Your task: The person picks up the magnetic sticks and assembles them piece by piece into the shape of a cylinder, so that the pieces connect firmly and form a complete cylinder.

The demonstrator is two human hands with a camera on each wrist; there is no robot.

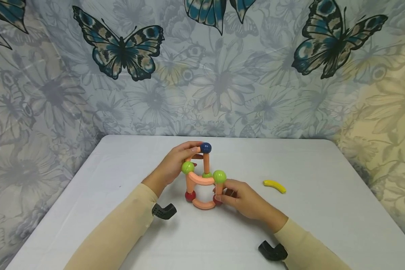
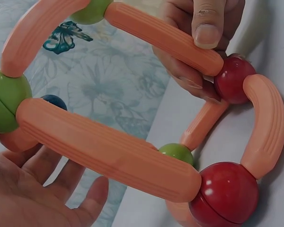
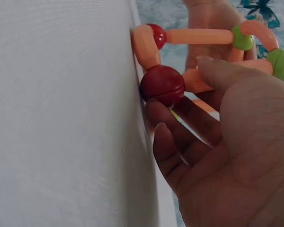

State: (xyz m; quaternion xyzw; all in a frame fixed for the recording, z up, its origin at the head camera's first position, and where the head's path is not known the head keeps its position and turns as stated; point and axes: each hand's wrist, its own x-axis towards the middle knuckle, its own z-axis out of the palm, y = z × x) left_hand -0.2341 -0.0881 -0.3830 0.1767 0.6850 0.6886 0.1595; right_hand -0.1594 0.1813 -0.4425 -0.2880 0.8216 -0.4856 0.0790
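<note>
A toy frame of orange sticks and coloured balls [image 1: 201, 181] stands on the white table. A dark blue ball [image 1: 206, 147] tops it, green balls [image 1: 219, 176] sit midway, and red balls [image 2: 224, 194] are at the base. My left hand [image 1: 170, 165] holds its upper left part, thumb and forefinger at a short stick beside the blue ball; its other fingers [image 2: 61, 182] spread behind the frame. With thumb and fingers, my right hand [image 1: 244, 197] grips the right upright stick [image 2: 165, 40] just above a red ball [image 3: 162, 86]. Curved orange sticks [image 1: 204, 204] join the balls at the front.
A curved yellow stick [image 1: 274, 186] lies on the table [image 1: 324, 210], right of my right hand. Black wrist pieces [image 1: 272, 251] show at both sleeves. Behind the table hangs a cloth backdrop [image 1: 222, 82] with butterflies and flowers.
</note>
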